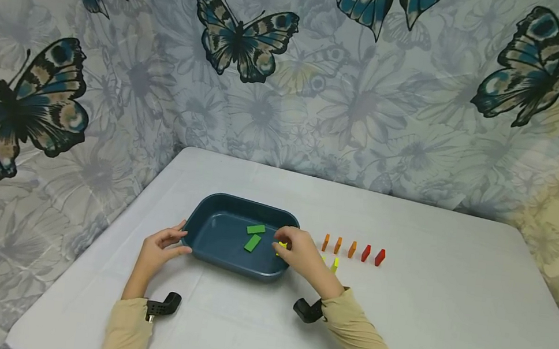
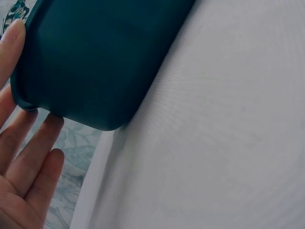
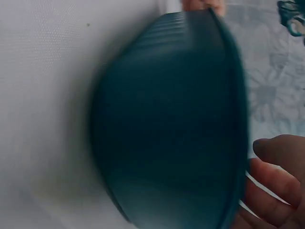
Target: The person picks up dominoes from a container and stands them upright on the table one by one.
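Note:
A dark teal tray (image 1: 226, 265) stands on the table, with two green dominoes (image 1: 252, 243) lying flat inside. My left hand (image 1: 157, 247) holds the tray's near left corner. In the left wrist view, the thumb (image 2: 12, 40) lies at the rim and fingertips touch the end wall. Over the tray's right end is my right hand (image 1: 303, 256), with yellow dominoes (image 1: 281, 246) partly hidden at its fingertips. The right wrist view shows a gap between thumb (image 3: 274, 148) and fingers, with nothing visible in it; the rim hides some fingertips.
Right of the tray, several orange dominoes (image 1: 337, 246) and two red dominoes (image 1: 380, 258) stand upright in a row. Nearer, a yellow domino (image 1: 334, 265) stands beside the right wrist, with another partly hidden. The white table (image 1: 425, 309) meets butterfly-patterned curtains (image 1: 370, 121) behind.

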Action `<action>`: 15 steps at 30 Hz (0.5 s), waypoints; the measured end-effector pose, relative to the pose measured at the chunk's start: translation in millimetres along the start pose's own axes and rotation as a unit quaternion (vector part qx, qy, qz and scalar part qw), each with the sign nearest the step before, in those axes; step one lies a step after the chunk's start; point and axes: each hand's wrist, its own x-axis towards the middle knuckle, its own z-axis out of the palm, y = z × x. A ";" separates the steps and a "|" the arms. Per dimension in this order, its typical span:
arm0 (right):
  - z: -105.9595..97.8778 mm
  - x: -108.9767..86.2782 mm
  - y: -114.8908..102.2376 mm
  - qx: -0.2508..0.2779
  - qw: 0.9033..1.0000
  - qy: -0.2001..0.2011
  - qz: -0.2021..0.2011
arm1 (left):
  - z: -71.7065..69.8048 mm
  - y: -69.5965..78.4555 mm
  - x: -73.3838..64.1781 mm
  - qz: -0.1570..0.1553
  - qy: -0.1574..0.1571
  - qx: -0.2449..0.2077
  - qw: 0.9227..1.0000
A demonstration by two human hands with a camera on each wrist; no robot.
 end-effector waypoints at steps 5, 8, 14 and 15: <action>14.7 13.6 -5.9 -0.076 0.996 -0.040 0.016 | 1.8 2.7 -1.2 0.002 -0.004 0.000 1.000; 19.5 21.0 -9.9 -0.161 0.985 -0.060 0.013 | 0.5 2.7 -1.2 0.000 -0.003 0.003 1.000; 31.6 25.6 -13.7 -0.328 0.936 -0.125 0.038 | -3.0 -3.9 0.5 0.004 -0.008 0.007 1.000; 33.5 25.0 -14.0 -0.349 0.926 -0.137 0.048 | -3.2 -7.1 1.0 0.003 -0.009 0.004 1.000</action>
